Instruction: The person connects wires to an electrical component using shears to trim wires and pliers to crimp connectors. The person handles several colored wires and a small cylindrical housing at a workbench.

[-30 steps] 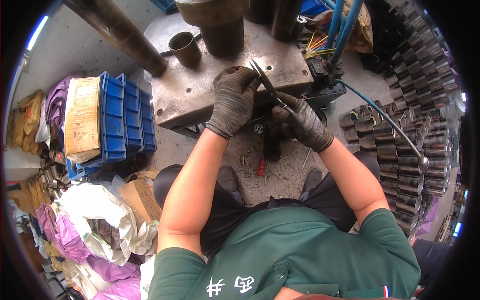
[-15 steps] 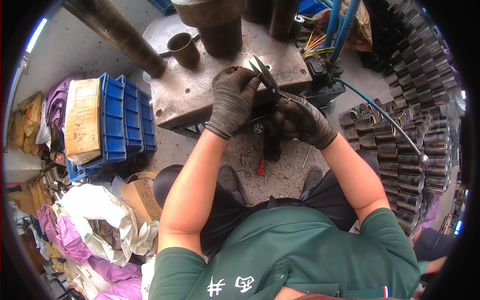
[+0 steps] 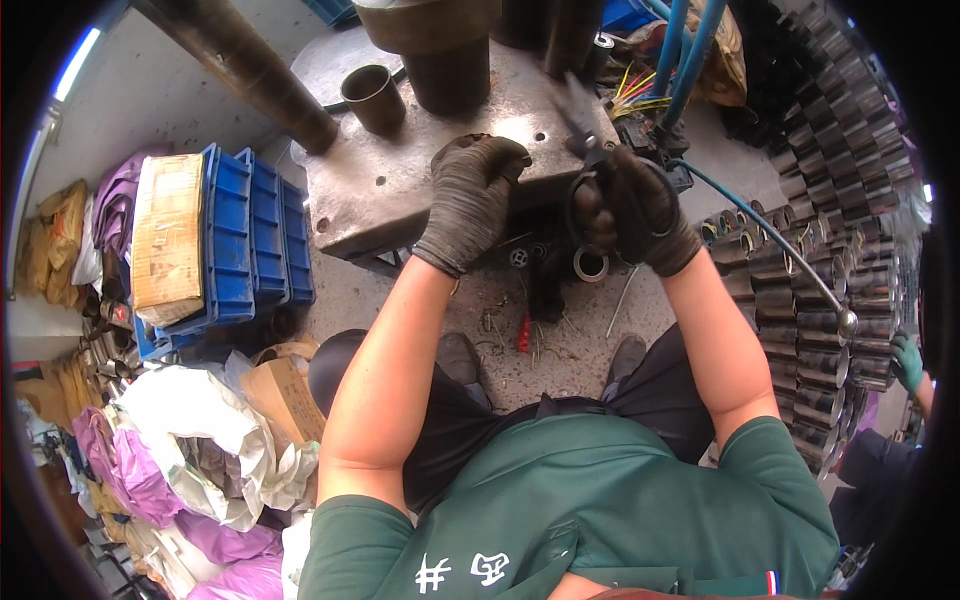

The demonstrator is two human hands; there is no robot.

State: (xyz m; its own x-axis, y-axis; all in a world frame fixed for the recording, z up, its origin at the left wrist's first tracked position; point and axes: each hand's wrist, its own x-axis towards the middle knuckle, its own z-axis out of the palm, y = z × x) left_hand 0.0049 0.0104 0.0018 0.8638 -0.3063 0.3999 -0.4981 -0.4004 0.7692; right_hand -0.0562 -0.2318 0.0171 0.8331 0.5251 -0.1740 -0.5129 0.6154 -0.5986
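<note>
Scissors [image 3: 592, 148] swung rightward, knitted right grip [image 3: 640, 205] clasping loops [image 3: 570, 208], left grip [image 3: 473, 182] curled, contents unclear

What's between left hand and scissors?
In the head view: a stretch of metal tabletop with a small round hole, between left hand and scissors.
</note>
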